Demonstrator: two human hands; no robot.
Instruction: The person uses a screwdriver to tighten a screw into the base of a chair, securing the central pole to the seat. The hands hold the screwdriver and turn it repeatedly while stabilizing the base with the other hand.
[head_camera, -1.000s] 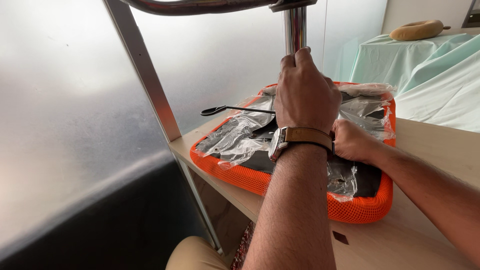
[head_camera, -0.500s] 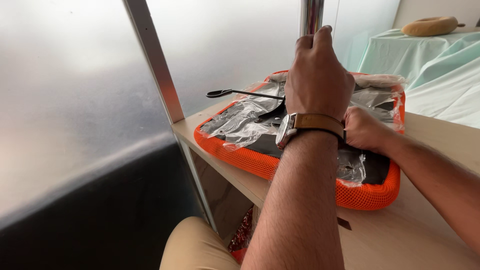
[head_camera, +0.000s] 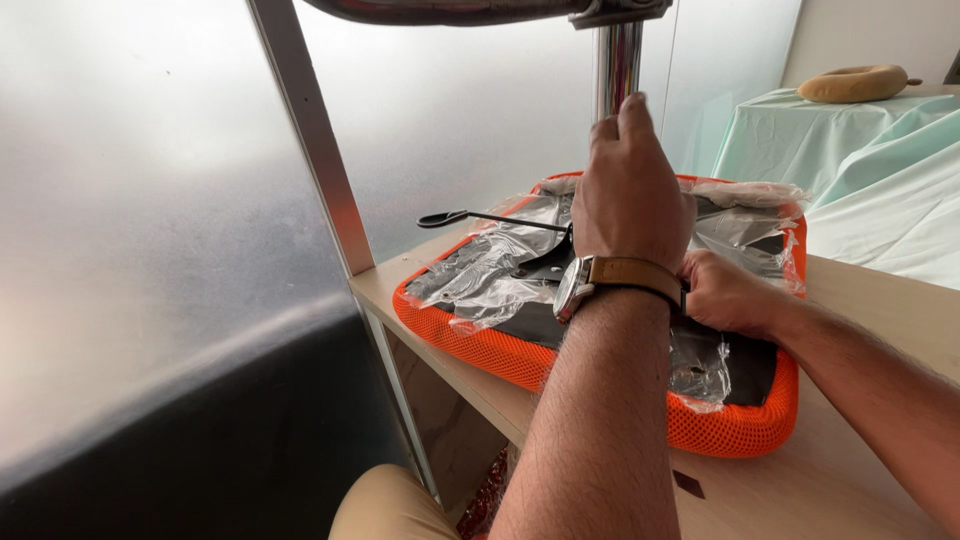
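Slid up chrome pole (head_camera: 618, 60), left hand (head_camera: 628, 185) grips it; right hand (head_camera: 728, 295) presses plastic-wrapped orange seat (head_camera: 520, 355).

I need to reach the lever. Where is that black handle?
In the head view, the black lever handle juts left from the chair mechanism, above the orange mesh seat, left of the left hand.

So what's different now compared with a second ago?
Little: the left hand still grips the shiny metal column, apparently slightly higher on it. The right hand still presses the orange seat, upside down on the wooden table; the black lever is unmoved.
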